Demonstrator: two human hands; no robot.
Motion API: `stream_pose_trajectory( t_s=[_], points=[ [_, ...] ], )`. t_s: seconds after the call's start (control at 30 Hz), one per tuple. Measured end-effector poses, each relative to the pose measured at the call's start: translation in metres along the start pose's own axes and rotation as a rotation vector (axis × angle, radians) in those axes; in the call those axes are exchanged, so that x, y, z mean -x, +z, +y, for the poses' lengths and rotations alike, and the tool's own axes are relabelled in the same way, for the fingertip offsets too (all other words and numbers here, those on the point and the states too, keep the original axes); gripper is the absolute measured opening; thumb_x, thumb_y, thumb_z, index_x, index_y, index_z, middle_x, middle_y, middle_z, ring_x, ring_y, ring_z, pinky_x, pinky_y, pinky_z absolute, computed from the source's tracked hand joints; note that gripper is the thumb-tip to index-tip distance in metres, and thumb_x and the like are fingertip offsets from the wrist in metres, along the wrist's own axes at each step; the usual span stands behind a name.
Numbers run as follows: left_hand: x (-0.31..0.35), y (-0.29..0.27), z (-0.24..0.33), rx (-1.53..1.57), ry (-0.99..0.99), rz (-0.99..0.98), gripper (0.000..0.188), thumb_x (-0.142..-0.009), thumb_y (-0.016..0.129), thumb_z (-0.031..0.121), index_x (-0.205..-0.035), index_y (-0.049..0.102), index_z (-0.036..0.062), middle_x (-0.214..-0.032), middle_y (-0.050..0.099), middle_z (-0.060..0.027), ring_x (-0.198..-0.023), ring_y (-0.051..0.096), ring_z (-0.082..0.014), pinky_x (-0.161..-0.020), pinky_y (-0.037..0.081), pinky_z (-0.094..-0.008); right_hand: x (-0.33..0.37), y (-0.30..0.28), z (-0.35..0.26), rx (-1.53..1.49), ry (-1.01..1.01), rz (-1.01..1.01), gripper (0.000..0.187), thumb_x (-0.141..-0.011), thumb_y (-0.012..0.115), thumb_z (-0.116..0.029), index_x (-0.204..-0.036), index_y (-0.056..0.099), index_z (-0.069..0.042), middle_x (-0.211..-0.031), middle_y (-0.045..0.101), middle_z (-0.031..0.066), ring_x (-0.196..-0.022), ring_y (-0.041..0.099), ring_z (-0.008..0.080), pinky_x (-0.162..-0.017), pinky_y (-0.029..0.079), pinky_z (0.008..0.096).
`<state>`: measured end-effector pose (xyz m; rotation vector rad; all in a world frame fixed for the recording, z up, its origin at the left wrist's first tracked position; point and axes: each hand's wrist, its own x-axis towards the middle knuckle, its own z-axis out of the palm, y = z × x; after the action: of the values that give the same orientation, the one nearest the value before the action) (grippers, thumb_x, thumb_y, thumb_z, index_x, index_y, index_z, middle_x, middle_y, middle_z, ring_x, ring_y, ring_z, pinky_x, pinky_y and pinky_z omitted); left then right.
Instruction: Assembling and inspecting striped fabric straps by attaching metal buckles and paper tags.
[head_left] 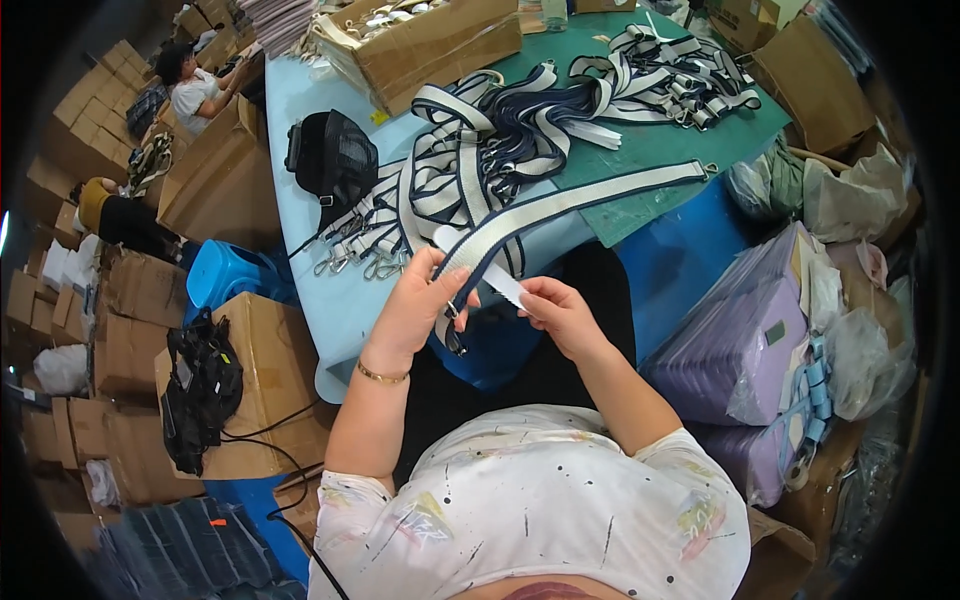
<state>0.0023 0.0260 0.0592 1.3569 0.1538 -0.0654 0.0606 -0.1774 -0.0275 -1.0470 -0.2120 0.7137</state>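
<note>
My left hand [412,302] is closed around a cream webbing strap [585,198] with navy edges, close to its near end. The strap runs away to the right across the table, and a metal ring shows at its far end. Between the fingers of my right hand [562,312] is pinched a narrow white strip [508,287], which crosses beneath the strap near my left hand. Whether the strip is paper or fabric, I cannot tell. Just beyond my hands lies a heap of similar straps [430,192], with metal snap hooks [378,267] along its near left side.
More tangled straps [690,75] lie at the back right of the table [350,300]. An open cardboard box [430,55] and a black mesh bag [332,160] stand on the left part. Purple wrapped stacks [730,330] flank me right; a carton [270,370] left. Two people are farther left.
</note>
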Motion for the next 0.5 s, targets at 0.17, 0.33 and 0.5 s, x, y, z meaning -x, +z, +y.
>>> stream_pose_trajectory(
  t_s=[0.17, 0.33, 0.5],
  points=[
    [0.011, 0.002, -0.026, 0.068, -0.023, 0.014, 0.025, -0.092, 0.057, 0.016, -0.107, 0.043, 0.0004, -0.079, 0.063, -0.0125, -0.055, 0.058, -0.0153, -0.049, 0.048, -0.0240, -0.010, 0.009, 0.017, -0.202, 0.045, -0.123, 0.023, -0.091, 0.059, -0.014, -0.112, 0.060, -0.006, -0.090, 0.061, -0.0010, -0.076, 0.053, 0.0041, -0.062, 0.038, 0.0179],
    [0.017, -0.002, -0.038, 0.061, -0.104, 0.070, 0.027, -0.093, 0.056, 0.015, -0.110, 0.043, 0.0002, -0.080, 0.062, -0.0128, -0.057, 0.058, -0.0162, -0.051, 0.048, -0.0243, -0.007, 0.003, 0.023, -0.238, 0.116, -0.129, 0.027, -0.091, 0.058, -0.011, -0.118, 0.058, -0.006, -0.091, 0.061, -0.0007, -0.077, 0.054, 0.0049, -0.063, 0.040, 0.0183],
    [0.018, 0.004, -0.040, 0.082, -0.071, 0.055, 0.034, -0.092, 0.056, 0.015, -0.118, 0.041, -0.0019, -0.083, 0.063, -0.0114, -0.059, 0.059, -0.0148, -0.051, 0.049, -0.0238, -0.008, 0.000, 0.028, -0.246, 0.136, -0.150, 0.030, -0.092, 0.056, -0.010, -0.122, 0.057, -0.006, -0.090, 0.061, -0.0006, -0.073, 0.052, 0.0041, -0.063, 0.040, 0.0171]
  ],
)
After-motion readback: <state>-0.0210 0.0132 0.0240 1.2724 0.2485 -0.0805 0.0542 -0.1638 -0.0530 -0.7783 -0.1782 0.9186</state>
